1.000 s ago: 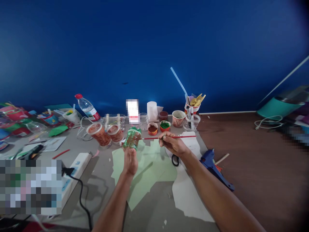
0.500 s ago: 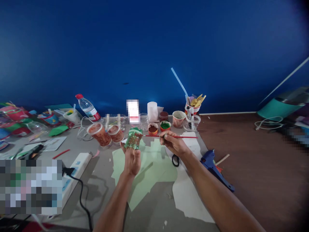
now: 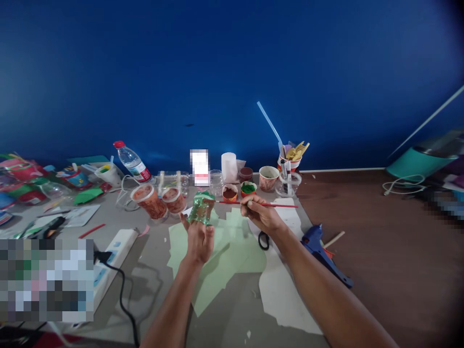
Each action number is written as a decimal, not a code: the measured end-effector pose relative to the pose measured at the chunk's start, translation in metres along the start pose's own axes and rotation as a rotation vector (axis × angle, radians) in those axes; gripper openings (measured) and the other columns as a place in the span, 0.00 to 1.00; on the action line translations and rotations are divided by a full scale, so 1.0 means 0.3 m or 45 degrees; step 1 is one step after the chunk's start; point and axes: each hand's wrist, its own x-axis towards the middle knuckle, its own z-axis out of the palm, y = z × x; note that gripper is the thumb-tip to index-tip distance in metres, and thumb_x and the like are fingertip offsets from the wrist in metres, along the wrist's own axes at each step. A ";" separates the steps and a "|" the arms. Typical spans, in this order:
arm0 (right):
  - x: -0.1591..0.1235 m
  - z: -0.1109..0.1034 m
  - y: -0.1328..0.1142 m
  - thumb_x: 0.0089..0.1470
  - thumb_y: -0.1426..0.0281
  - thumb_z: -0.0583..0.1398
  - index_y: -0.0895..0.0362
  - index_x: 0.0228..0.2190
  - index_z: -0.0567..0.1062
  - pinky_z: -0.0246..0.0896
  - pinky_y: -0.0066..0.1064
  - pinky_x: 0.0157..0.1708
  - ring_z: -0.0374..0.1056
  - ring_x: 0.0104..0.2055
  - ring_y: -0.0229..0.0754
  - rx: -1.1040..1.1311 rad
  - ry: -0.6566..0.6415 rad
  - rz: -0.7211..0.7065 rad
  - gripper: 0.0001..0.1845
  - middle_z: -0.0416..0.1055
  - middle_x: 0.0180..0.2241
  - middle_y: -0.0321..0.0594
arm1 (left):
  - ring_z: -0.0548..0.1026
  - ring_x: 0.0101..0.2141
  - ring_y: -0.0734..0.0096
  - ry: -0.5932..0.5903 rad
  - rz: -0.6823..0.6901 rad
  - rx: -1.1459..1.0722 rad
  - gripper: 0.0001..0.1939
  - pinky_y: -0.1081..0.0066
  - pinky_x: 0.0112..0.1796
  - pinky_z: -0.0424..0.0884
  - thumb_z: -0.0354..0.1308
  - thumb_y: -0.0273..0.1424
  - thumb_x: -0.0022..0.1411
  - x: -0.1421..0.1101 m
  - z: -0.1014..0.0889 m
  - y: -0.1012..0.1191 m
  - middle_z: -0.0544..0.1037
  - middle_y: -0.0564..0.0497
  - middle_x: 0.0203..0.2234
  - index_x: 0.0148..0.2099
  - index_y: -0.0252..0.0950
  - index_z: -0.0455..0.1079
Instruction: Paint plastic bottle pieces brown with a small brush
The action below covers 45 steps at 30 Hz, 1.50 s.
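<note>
My left hand [image 3: 200,241] is closed round the lower part of a clear plastic piece [image 3: 201,209] painted green and brown, like a cut bottle part. Between the fingers of my right hand [image 3: 259,212] lies a thin red paintbrush [image 3: 281,206], pointing left. Its tip reaches the upper right of the painted piece. Just beyond my hands stand a small cup of brown paint [image 3: 229,194] and a small cup of green paint [image 3: 248,189]. Pale green paper [image 3: 232,251] lies beneath them on the grey table.
Brown-smeared cups [image 3: 148,200] and a tilted water bottle [image 3: 132,162] stand back left. A power strip [image 3: 118,249] lies left. To the right are a blue glue gun [image 3: 324,256], scissors partly covered [image 3: 264,240] and a cup of tools [image 3: 292,158].
The paintbrush tip has moved slightly left and up, onto the upper part of the painted piece. Both hands keep their hold and have barely shifted.
</note>
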 end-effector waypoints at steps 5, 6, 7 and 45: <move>0.000 -0.009 -0.011 0.45 0.60 0.68 0.56 0.28 0.77 0.54 0.29 0.24 0.66 0.23 0.36 -0.034 0.002 0.016 0.12 0.74 0.21 0.36 | 0.61 0.61 0.51 0.016 -0.006 -0.023 0.45 0.49 0.62 0.22 0.21 0.58 0.63 0.000 -0.001 -0.005 0.79 0.40 0.45 0.59 0.40 0.68; 0.000 -0.013 -0.015 0.44 0.61 0.69 0.56 0.28 0.77 0.54 0.29 0.24 0.66 0.23 0.36 -0.044 0.008 0.022 0.12 0.74 0.20 0.36 | 0.61 0.61 0.51 0.033 -0.013 -0.027 0.45 0.49 0.62 0.23 0.21 0.57 0.63 0.001 -0.001 -0.006 0.79 0.40 0.46 0.60 0.40 0.68; -0.001 -0.017 -0.018 0.44 0.61 0.69 0.56 0.28 0.78 0.54 0.29 0.23 0.65 0.22 0.36 -0.049 0.020 0.023 0.12 0.73 0.20 0.36 | 0.61 0.61 0.51 0.048 -0.019 -0.028 0.44 0.49 0.62 0.24 0.22 0.57 0.63 0.001 -0.001 -0.008 0.78 0.40 0.47 0.60 0.41 0.68; -0.002 -0.039 -0.036 0.41 0.61 0.70 0.55 0.26 0.79 0.57 0.30 0.25 0.66 0.22 0.38 0.009 0.083 0.027 0.12 0.73 0.18 0.35 | 0.60 0.62 0.48 -0.009 0.102 0.124 0.43 0.45 0.61 0.20 0.22 0.55 0.65 -0.005 0.002 0.001 0.74 0.35 0.53 0.65 0.37 0.61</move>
